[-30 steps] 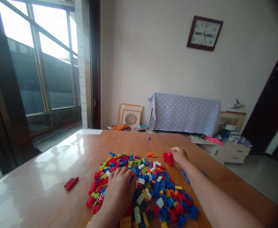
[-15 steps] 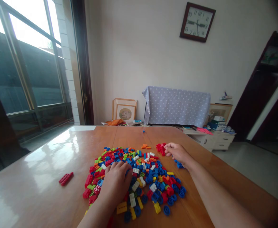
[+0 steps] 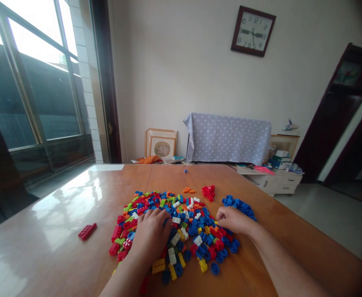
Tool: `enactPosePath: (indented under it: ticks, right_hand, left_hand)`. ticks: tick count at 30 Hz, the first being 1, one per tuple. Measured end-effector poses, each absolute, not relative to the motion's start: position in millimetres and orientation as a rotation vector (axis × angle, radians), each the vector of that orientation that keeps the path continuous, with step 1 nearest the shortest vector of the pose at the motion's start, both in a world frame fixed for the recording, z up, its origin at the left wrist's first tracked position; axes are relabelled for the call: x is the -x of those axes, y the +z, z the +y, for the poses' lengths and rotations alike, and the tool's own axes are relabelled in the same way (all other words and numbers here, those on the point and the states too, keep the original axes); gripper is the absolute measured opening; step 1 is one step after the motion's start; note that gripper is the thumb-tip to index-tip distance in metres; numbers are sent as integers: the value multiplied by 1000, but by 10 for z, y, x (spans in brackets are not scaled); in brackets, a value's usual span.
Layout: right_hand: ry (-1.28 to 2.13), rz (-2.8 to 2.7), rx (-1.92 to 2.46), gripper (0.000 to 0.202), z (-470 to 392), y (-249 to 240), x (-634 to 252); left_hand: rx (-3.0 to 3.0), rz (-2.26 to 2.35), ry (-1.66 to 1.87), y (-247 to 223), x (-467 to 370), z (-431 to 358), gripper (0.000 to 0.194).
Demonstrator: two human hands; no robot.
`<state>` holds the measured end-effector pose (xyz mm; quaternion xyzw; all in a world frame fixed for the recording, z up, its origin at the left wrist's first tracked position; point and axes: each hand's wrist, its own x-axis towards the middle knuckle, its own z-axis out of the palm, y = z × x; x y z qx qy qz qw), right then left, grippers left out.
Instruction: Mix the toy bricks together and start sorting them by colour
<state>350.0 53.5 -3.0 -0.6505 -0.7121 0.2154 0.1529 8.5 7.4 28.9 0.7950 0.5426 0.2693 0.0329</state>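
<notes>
A heap of mixed toy building bricks (image 3: 176, 220) covers the middle of the table. On its left half rests my left hand (image 3: 152, 229), fingers bent down over the bricks and thumb a little apart; its fingertips are partly hidden. My right hand (image 3: 235, 219) is at the heap's right edge, fingers curled together beside a small yellow brick. Whatever those fingers hold, if anything, is hidden. Just behind the right hand lies a group of blue bricks (image 3: 238, 204). Farther back sits a small cluster of red bricks (image 3: 208, 192), with a few orange bricks (image 3: 188, 190) to its left.
A red brick piece (image 3: 87, 232) lies apart on the left of the shiny wooden table (image 3: 50, 247). One small blue piece (image 3: 185, 170) is near the far edge. Beyond stand a cloth-draped object (image 3: 227, 138), framed pictures (image 3: 162, 146) and a white cabinet (image 3: 281, 183).
My right hand has moved from beside the red cluster toward me, down to the heap's right edge, uncovering the blue group. The left hand stays on the heap.
</notes>
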Motion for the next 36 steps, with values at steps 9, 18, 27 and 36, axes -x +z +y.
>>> enactPosePath:
  ticks: [9,18,27,36]
  right_hand:
    - [424,-2125,1859,6,634,-112,-3450]
    - [469,-2002,1754,9,727,-78,-3373]
    - [966,-1772,1440,30,541,193,-2852]
    - [1280,-1736,1254,26,181,476,-2316]
  left_hand:
    - [-2432,1679,830,267,-108,27,22]
    - [-2393,1669,855,283,-107,7,20]
    - [-2392,1602,930,316,-111,-29,17]
    - [-2389,1421,1027,360,-170,-97,22]
